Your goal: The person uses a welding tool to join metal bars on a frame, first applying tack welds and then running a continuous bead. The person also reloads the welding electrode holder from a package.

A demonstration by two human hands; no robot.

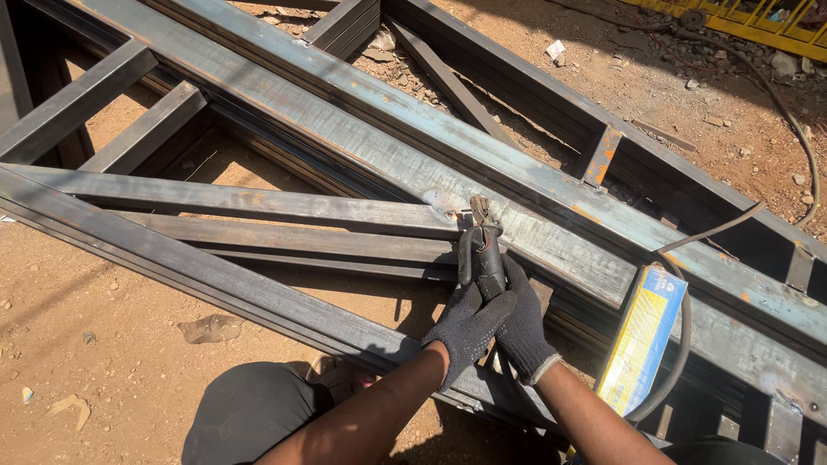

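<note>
Both my hands wear dark knit gloves and grip one tool together. My left hand (pixel 469 325) wraps the lower handle of a black welding electrode holder (pixel 481 250). My right hand (pixel 524 323) clasps the same handle from the right, fingers overlapping the left. The holder's metal jaws point up at a pale weld spot (pixel 444 203) where a flat steel bar (pixel 241 203) meets a long diagonal steel beam (pixel 379 146). A dark cable (pixel 685 331) loops off to the right.
A steel frame of long tubes and cross pieces (pixel 129 142) lies on reddish dirt (pixel 86 327). A yellow and blue electrode box (pixel 642 340) leans on the beam at right. My dark trouser knee (pixel 245 413) is below. Yellow equipment (pixel 741 17) sits top right.
</note>
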